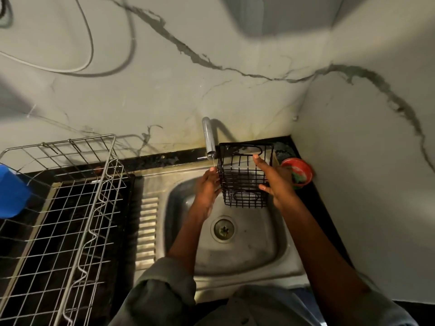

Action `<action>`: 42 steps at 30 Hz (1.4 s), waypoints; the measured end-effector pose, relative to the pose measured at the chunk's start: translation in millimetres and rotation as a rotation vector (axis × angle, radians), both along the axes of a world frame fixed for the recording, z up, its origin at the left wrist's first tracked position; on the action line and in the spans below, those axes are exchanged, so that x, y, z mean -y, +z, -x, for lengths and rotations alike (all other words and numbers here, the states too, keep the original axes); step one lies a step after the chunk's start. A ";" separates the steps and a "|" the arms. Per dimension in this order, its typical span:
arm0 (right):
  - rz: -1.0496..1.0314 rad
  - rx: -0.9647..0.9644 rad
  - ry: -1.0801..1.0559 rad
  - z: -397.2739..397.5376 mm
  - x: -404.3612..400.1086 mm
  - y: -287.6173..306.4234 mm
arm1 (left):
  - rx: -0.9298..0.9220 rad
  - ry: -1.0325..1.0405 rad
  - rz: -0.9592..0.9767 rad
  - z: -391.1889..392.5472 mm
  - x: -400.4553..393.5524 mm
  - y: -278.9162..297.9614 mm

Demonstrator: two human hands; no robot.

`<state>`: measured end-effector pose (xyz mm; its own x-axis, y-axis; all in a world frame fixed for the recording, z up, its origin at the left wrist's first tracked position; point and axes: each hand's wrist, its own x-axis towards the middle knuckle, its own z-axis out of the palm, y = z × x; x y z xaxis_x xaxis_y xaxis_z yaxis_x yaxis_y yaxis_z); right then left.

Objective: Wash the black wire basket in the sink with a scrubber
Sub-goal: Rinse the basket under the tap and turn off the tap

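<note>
I hold the black wire basket point(244, 177) over the steel sink point(263, 243), close beside the tap point(209, 140).

My right hand point(275, 182) curls round the basket's right side. My left hand point(208, 187) lies flat and straight on its left side. Behind is a marble wall point(235, 95), a dark counter point(164, 158), a silver rack point(70, 208) to the left and a red bowl point(297, 171) to the right.

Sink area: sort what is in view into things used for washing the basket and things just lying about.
For the job:
black wire basket, held by the right hand
left hand beside it
tap
sink
red bowl, which may hold the scrubber

Lying about:
steel dish rack
blue container
</note>
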<state>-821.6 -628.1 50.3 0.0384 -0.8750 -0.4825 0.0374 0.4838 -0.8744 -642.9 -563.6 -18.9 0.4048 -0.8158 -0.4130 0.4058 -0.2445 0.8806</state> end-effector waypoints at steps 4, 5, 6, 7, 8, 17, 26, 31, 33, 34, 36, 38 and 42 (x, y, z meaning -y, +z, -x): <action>0.017 -0.049 0.057 -11.3 -11.2 -0.5 | 0.007 0.006 -0.011 -8.5 -7.4 -3.0; 0.011 -0.049 0.073 -13.4 -14.1 0.4 | 0.008 0.015 -0.018 -11.5 -10.7 -3.0; -0.006 -0.045 0.079 -14.8 -16.3 2.1 | 0.000 0.028 -0.025 -13.9 -13.9 -2.4; -0.020 -0.039 0.081 -16.1 -18.5 4.3 | -0.005 0.042 -0.024 -15.6 -16.7 -1.5; -0.025 -0.040 0.070 -17.1 -19.2 4.6 | -0.006 0.054 -0.022 -15.9 -19.3 0.5; -0.044 -0.006 -0.069 -26.7 -29.7 17.7 | 0.065 0.066 -0.023 -13.2 -16.8 5.3; -0.033 0.054 -0.046 -23.4 -43.9 31.9 | 0.140 -0.068 0.006 -1.0 -14.1 3.1; -0.006 0.005 -0.049 -25.6 -51.9 34.6 | 0.160 -0.005 -0.041 0.5 -9.9 4.3; 0.013 -0.035 -0.021 -25.7 -51.7 33.1 | 0.151 0.020 -0.045 -1.0 -13.0 4.4; 0.004 -0.052 0.002 -26.1 -52.7 33.2 | 0.148 0.021 -0.047 -1.8 -15.6 4.6; -0.008 -0.082 0.060 -27.9 -53.0 27.1 | 0.141 0.023 -0.051 -2.0 -20.5 6.9; 0.012 -0.104 0.086 -29.5 -56.1 22.8 | 0.126 0.037 -0.053 -3.0 -26.8 6.5; 0.037 -0.133 0.065 -31.7 -62.5 19.5 | 0.109 0.074 -0.046 -3.3 -39.4 5.0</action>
<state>-789.9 -565.6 69.8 0.0333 -0.8902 -0.4543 -0.1107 0.4485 -0.8869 -639.6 -524.2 -13.8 0.5074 -0.7634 -0.3997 0.3265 -0.2589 0.9090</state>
